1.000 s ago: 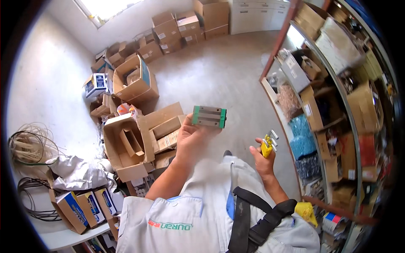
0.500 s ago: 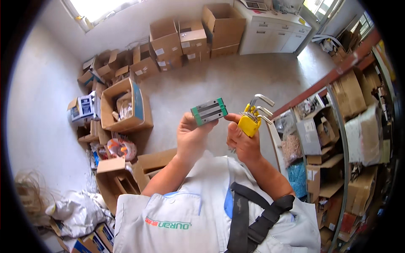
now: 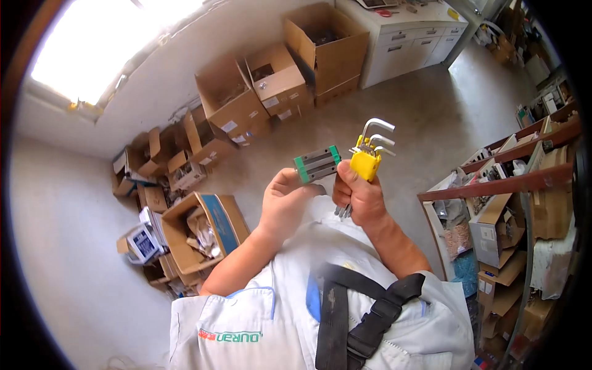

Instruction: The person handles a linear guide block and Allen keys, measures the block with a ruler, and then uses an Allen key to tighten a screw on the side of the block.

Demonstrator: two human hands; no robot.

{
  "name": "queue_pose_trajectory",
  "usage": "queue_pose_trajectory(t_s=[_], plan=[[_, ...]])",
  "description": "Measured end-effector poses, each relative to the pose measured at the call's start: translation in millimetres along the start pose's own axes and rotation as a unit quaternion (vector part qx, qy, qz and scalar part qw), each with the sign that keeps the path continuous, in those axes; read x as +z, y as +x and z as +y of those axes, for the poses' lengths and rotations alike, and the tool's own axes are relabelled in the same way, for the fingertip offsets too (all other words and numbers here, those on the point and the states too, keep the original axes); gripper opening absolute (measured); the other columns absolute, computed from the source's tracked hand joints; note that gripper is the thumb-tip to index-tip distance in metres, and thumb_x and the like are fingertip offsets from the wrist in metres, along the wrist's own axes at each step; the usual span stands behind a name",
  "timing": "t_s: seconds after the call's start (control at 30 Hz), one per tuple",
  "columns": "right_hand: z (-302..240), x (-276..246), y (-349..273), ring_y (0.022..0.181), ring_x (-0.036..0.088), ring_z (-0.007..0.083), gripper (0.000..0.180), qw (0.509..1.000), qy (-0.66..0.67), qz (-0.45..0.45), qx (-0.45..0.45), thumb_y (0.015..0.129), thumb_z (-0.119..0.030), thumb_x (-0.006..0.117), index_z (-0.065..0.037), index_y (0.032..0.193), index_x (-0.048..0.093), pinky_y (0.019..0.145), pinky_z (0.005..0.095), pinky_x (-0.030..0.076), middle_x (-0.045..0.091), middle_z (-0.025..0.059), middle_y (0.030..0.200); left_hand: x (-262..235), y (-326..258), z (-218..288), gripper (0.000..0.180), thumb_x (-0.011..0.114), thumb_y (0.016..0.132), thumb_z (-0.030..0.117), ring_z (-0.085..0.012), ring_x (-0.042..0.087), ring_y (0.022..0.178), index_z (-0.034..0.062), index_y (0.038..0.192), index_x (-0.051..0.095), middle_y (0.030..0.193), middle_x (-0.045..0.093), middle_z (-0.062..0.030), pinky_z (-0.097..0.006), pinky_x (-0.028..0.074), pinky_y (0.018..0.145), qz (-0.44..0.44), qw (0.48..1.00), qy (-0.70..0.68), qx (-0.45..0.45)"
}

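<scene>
My left hand (image 3: 280, 206) is closed on a linear guide block (image 3: 317, 164), a grey metal body with two dark grooves and green end caps. The block is held near its left end, raised in front of my chest and slightly tilted. Close on its right, my right hand (image 3: 364, 200) grips a hex key set (image 3: 365, 165) in a yellow plastic holder. Several bent silver keys stick out above the holder, and straight ends show below the fist. The right end of the block nearly meets my right fingers; whether they touch I cannot tell.
Open cardboard boxes (image 3: 231, 102) line the far wall and the left side. A white cabinet (image 3: 401, 46) stands at the far right. On the right a shelf rack with a red-brown beam (image 3: 493, 185) holds boxes and bags. Black straps (image 3: 370, 327) cross my chest.
My view has tilted and turned. My right index finger, earlier stretched out to the block's end, is now curled by the hex key set. Both hands keep what they hold.
</scene>
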State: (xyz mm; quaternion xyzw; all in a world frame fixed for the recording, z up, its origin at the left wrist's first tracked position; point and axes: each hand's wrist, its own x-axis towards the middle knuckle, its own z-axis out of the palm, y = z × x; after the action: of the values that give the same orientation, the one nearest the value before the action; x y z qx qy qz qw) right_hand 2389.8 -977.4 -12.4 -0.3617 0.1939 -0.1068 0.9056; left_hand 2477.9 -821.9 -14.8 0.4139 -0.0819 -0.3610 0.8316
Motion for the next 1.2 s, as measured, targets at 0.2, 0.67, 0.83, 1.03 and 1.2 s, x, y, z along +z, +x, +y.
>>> queue_pose_trajectory(t_s=[0.2,0.67,0.83,1.03,1.2], plan=[[-35,28,116,0.052,0.039,0.0077,0.015,0.997,-0.051,0.054,-0.014,0.096,-0.021,0.068,-0.01,0.101,0.06,0.048,0.0253,0.034,0.044,-0.0041,0.064,-42,143,64,0.052,0.048,0.099,0.031,-0.04,0.056,0.126,-0.0021,0.138,0.047,0.136,0.057,-0.0222,-0.045,0.047,0.108,-0.157,0.952,-0.197,-0.175],[54,116,243,0.049,0.04,0.0051,0.024,0.935,0.015,0.332,-0.125,0.095,-0.023,0.07,-0.002,0.103,0.064,0.045,0.0228,0.035,0.048,-0.0041,0.063,-148,322,144,0.051,0.046,0.104,0.033,-0.0349,0.057,0.126,-0.0046,0.139,0.046,0.139,0.054,-0.021,-0.04,0.05,0.105,-0.243,0.842,-0.139,-0.462],[110,157,230,0.048,0.039,0.0055,0.023,0.891,0.043,0.443,-0.088,0.095,-0.022,0.069,-0.001,0.103,0.064,0.044,0.023,0.033,0.045,-0.0041,0.061,-180,345,151,0.048,0.045,0.105,0.029,-0.0349,0.054,0.129,-0.0051,0.14,0.044,0.142,0.051,-0.0215,-0.04,0.048,0.109,-0.2,0.821,-0.197,-0.496],[182,170,201,0.046,0.038,0.0049,0.022,0.84,-0.002,0.542,-0.041,0.095,-0.018,0.068,-0.001,0.107,0.063,0.043,0.0225,0.033,0.043,-0.0051,0.061,-193,360,143,0.046,0.051,0.103,0.026,-0.034,0.055,0.126,-0.0057,0.136,0.046,0.136,0.054,-0.0213,-0.04,0.048,0.108,-0.176,0.814,-0.211,-0.512],[229,161,184,0.046,0.04,0.0047,0.02,0.795,-0.125,0.593,-0.017,0.093,-0.018,0.071,-0.002,0.104,0.066,0.044,0.0225,0.031,0.05,-0.005,0.063,-198,366,134,0.043,0.051,0.103,0.024,-0.0337,0.056,0.124,-0.006,0.133,0.047,0.132,0.055,-0.021,-0.04,0.049,0.107,-0.143,0.813,-0.223,-0.519]])
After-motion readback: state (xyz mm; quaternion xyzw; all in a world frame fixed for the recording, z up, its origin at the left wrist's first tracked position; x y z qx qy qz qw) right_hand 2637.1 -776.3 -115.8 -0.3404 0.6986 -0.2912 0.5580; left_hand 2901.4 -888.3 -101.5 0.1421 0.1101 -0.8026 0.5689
